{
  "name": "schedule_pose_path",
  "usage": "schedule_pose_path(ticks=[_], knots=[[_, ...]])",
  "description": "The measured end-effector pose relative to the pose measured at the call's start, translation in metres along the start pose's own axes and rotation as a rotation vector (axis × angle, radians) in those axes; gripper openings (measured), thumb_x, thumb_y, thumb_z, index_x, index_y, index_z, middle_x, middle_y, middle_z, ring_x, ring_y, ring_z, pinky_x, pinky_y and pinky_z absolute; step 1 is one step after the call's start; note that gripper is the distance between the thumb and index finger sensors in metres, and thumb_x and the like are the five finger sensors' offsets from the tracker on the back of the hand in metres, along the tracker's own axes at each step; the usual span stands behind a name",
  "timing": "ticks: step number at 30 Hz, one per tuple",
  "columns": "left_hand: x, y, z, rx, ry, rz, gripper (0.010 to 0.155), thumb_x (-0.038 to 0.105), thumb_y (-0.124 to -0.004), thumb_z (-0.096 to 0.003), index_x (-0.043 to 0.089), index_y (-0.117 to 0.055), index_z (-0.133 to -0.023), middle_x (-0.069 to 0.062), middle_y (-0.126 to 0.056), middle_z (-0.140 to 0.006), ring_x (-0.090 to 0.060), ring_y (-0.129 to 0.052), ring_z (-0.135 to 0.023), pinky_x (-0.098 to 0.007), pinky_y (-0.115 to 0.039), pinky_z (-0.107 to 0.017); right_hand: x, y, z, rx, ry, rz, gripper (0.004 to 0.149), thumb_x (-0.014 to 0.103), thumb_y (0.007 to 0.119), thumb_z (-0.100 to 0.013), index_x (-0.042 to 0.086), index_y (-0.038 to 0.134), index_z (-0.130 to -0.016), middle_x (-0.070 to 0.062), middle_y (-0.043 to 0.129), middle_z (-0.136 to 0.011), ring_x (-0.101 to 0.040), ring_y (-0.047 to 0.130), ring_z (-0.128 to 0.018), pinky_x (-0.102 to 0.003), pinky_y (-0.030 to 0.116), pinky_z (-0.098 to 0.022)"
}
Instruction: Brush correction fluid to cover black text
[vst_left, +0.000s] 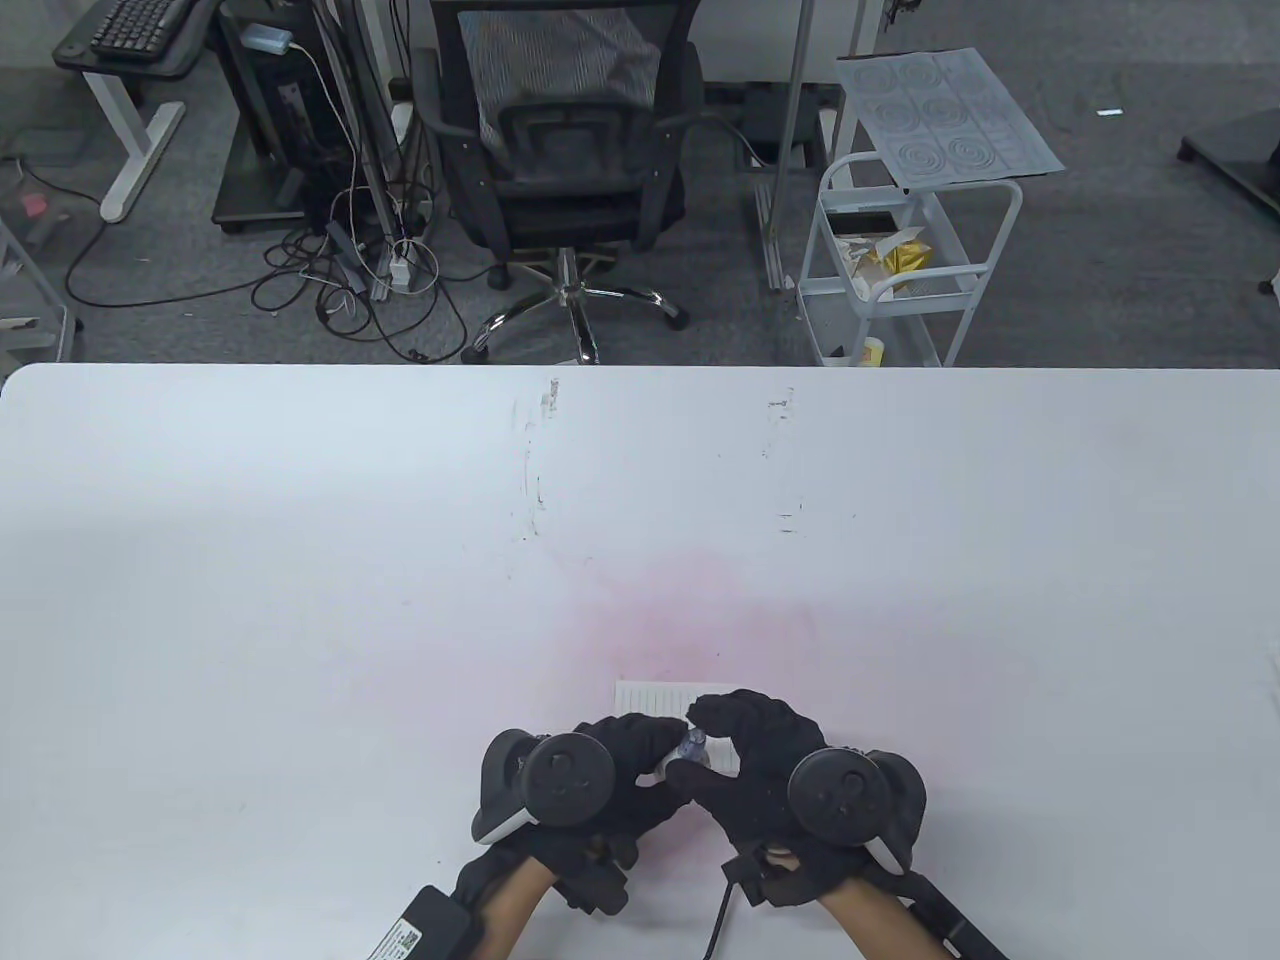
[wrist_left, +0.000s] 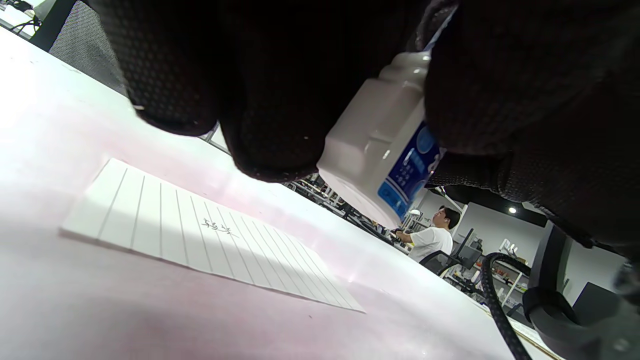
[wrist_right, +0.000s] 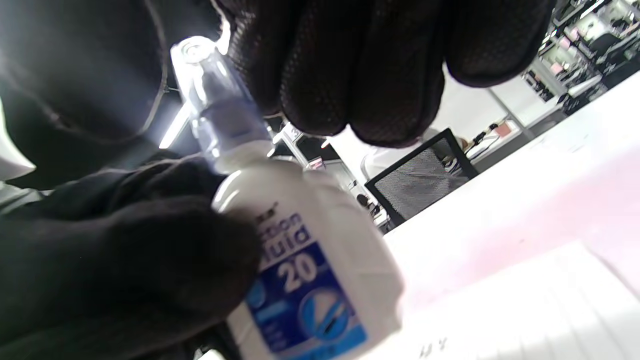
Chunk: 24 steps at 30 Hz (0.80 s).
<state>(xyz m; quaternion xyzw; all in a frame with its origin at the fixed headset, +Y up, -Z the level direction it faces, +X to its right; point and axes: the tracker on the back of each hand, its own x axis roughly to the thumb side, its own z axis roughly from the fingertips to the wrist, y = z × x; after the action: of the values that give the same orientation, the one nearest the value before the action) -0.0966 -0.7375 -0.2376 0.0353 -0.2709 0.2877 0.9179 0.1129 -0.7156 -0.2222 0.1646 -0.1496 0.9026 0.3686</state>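
Note:
My left hand (vst_left: 625, 765) grips a white correction fluid bottle (wrist_right: 305, 270) with a blue label, held tilted above the table; the bottle also shows in the left wrist view (wrist_left: 380, 150). My right hand (vst_left: 745, 745) pinches the bottle's clear cap (wrist_right: 212, 107) at its top; the cap shows between the hands in the table view (vst_left: 692, 745). A small lined paper (wrist_left: 200, 232) lies flat under the hands, with a short black handwritten text (wrist_left: 219, 227) on it. In the table view the paper (vst_left: 655, 697) is partly hidden by both hands.
The white table (vst_left: 300, 560) has a pink stain around the paper and scuff marks farther back. Beyond the far edge stand an office chair (vst_left: 565, 150) and a white cart (vst_left: 905, 260). A cable (wrist_left: 500, 310) trails by the wrist.

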Motion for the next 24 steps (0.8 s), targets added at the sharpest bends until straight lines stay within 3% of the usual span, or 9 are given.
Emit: schedule_pose_path(ticks=[3,9,24], knots=[[0.0,0.0,0.0,-0.006,0.0,-0.005,0.057,0.05,-0.093,-0.0333,0.022,-0.085,-0.082,-0.008,-0.101,-0.073,-0.019,-0.109,-0.052,-0.042,-0.09,-0.05,0.001,-0.002,0.0,-0.023,0.004,-0.008,0.053,0.053,0.089,-0.032,0.02,0.082,-0.073,-0.004,0.087,-0.068,-0.031,0.098,-0.053,-0.057,0.072,-0.053],[0.0,-0.002,0.0,-0.016,0.001,-0.01,0.057,0.05,-0.093,-0.033,0.022,-0.085,-0.082,-0.007,-0.101,-0.073,-0.019,-0.109,-0.052,-0.042,-0.09,-0.05,0.002,-0.003,-0.002,0.001,-0.006,-0.092,0.052,0.047,0.086,-0.035,0.018,0.08,-0.077,-0.006,0.085,-0.071,-0.032,0.096,-0.057,-0.058,0.071,-0.054],[0.0,-0.002,0.0,-0.028,0.007,-0.024,0.057,0.05,-0.093,-0.0332,0.022,-0.085,-0.082,-0.007,-0.1,-0.074,-0.019,-0.109,-0.052,-0.043,-0.089,-0.051,0.003,-0.018,-0.002,-0.065,-0.018,-0.164,0.05,0.047,0.084,-0.037,0.019,0.079,-0.079,-0.006,0.084,-0.073,-0.033,0.096,-0.059,-0.058,0.07,-0.055]])
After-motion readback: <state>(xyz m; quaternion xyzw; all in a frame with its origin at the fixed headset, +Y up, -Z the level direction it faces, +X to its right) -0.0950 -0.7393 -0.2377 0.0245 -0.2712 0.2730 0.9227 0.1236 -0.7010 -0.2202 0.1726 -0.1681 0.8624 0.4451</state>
